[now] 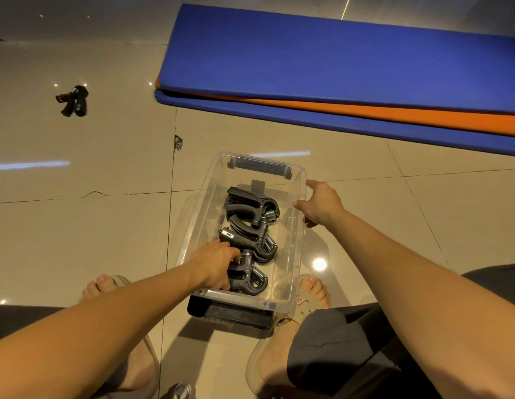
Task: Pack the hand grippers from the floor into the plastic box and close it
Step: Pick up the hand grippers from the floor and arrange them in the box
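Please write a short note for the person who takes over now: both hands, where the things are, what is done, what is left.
Left hand: grips the nearest hand gripper, inside the plastic box.
Right hand: holds the box's right rim.
Done: three hand grippers in the box, counting that one.
Left: fetch the floor hand gripper, far left; then close the box, which has no lid on.

Both bare forearms stretch forward and down. The left hand (pixel 216 263) curls its fingers round the nearest hand gripper (pixel 247 279). The right hand (pixel 321 204) clasps the plastic box (pixel 203 197) at its right rim.
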`<state>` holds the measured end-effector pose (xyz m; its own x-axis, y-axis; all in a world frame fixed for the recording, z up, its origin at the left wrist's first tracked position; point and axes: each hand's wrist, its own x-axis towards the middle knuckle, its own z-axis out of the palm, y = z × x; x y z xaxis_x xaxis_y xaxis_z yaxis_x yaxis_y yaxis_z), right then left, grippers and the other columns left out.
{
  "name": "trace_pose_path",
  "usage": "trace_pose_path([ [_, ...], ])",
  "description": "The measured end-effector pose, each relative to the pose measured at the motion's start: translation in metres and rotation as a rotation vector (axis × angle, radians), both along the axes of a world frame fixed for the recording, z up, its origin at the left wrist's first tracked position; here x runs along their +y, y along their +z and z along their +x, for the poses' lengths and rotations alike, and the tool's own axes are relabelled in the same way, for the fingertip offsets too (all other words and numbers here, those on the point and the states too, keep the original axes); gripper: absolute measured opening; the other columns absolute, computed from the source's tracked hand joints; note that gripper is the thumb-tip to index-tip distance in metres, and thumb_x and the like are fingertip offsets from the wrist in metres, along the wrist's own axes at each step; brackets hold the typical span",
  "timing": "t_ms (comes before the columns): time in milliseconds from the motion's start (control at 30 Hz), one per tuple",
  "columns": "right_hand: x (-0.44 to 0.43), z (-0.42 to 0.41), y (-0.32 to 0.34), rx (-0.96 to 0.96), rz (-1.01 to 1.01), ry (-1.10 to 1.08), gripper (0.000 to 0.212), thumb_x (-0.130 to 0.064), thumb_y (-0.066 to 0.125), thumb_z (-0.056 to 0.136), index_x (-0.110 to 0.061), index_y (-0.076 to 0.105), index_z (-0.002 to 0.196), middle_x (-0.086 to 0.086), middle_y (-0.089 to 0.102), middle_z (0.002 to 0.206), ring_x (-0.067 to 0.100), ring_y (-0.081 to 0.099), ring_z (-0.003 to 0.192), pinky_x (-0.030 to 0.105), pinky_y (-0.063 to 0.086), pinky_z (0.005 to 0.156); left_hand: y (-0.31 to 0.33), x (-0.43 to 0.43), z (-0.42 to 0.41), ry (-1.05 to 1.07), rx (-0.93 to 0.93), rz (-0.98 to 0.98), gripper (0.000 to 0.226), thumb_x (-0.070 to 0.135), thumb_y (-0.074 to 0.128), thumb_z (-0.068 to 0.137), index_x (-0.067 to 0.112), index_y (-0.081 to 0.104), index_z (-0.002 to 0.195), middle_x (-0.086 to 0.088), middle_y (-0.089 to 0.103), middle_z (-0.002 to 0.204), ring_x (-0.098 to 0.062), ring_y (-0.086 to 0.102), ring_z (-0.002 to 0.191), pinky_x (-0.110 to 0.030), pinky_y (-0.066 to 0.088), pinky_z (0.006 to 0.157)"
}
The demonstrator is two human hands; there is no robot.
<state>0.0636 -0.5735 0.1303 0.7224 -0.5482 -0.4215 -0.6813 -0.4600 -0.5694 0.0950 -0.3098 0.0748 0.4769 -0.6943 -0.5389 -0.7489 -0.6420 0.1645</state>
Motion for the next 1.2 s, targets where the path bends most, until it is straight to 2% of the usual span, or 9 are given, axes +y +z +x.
trace_pose_path([
  [267,0.001,0.006,-0.005,-0.064,0.070,-0.090,0.067,-0.008,0.070,0.090,-0.015,0.043,0.151,0.013,0.071,0.093,0.035,0.073,0.064,0.049,0.063,0.065,0.002,0.002,0.002,0.033,0.036,-0.044,0.047,0.032,0.079,0.074,0.030,0.059,0.117,0.006,0.071,0.106,-0.018,0.065,0.096,-0.030,0.045,0.084],
  [367,0.002,0.011,-0.007,-0.088,0.063,-0.092,0.067,-0.009,0.070,0.090,-0.017,0.043,0.151,0.015,0.072,0.105,0.036,0.073,0.072,0.050,0.063,0.069,0.003,0.001,0.004,0.061,0.039,-0.067,0.036,0.028,0.073,0.076,0.028,0.058,0.109,0.004,0.069,0.100,-0.018,0.064,0.090,-0.029,0.046,0.080],
  [433,0.003,0.015,-0.008,-0.100,0.051,-0.087,0.067,-0.010,0.070,0.090,-0.018,0.044,0.151,0.015,0.072,0.108,0.036,0.073,0.073,0.050,0.063,0.070,0.002,0.001,0.005,0.100,0.051,-0.071,0.033,0.025,0.073,0.076,0.026,0.058,0.105,0.004,0.068,0.098,-0.019,0.063,0.090,-0.029,0.049,0.079],
  [567,0.006,0.023,-0.006,-0.111,0.060,-0.098,0.065,-0.008,0.069,0.091,-0.020,0.045,0.150,0.013,0.073,0.104,0.031,0.070,0.059,0.048,0.063,0.060,0.003,-0.001,0.007,0.142,0.066,-0.066,0.031,0.022,0.072,0.078,0.023,0.059,0.106,0.002,0.068,0.100,-0.020,0.064,0.093,-0.033,0.053,0.083],
  [767,0.009,0.034,-0.004,-0.072,-0.018,-0.054,0.065,-0.009,0.067,0.092,-0.020,0.043,0.152,0.014,0.071,0.114,0.030,0.072,0.062,0.045,0.063,0.063,0.002,-0.001,0.009,0.162,0.080,-0.081,0.036,0.020,0.071,0.079,0.023,0.060,0.113,0.000,0.070,0.105,-0.022,0.064,0.099,-0.034,0.052,0.088],
  [867,0.014,0.035,0.002,-0.053,-0.060,-0.022,0.063,-0.014,0.068,0.093,-0.021,0.044,0.151,0.013,0.070,0.118,0.032,0.073,0.074,0.046,0.063,0.071,0.005,-0.002,0.011,0.214,0.132,-0.128,0.054,0.023,0.078,0.076,0.022,0.059,0.127,0.000,0.063,0.123,-0.022,0.059,0.111,-0.034,0.050,0.094],
  [1000,0.025,0.028,0.017,-0.003,-0.172,0.061,0.070,-0.029,0.074,0.090,-0.018,0.042,0.151,0.010,0.064,0.134,0.034,0.064,0.115,0.044,0.054,0.095,0.023,-0.003,0.016,0.371,0.273,-0.288,0.061,0.020,0.084,0.076,0.022,0.059,0.132,0.001,0.055,0.134,-0.018,0.058,0.113,-0.031,0.052,0.092],
  [1100,0.039,0.019,0.032,0.000,-0.273,0.098,0.071,-0.034,0.075,0.088,-0.016,0.043,0.149,0.010,0.060,0.138,0.033,0.058,0.122,0.040,0.049,0.093,0.044,-0.001,0.021,0.416,0.276,-0.406,0.056,0.022,0.084,0.077,0.022,0.061,0.129,0.003,0.055,0.132,-0.017,0.060,0.105,-0.026,0.050,0.082],
  [1200,0.061,0.009,0.047,-0.057,-0.302,0.077,0.072,-0.032,0.073,0.090,-0.019,0.040,0.152,0.009,0.059,0.139,0.032,0.058,0.122,0.038,0.049,0.089,0.069,0.011,0.026,0.457,0.289,-0.506,0.049,0.023,0.081,0.080,0.023,0.062,0.126,0.007,0.060,0.118,-0.008,0.065,0.085,-0.020,0.051,0.065],
])
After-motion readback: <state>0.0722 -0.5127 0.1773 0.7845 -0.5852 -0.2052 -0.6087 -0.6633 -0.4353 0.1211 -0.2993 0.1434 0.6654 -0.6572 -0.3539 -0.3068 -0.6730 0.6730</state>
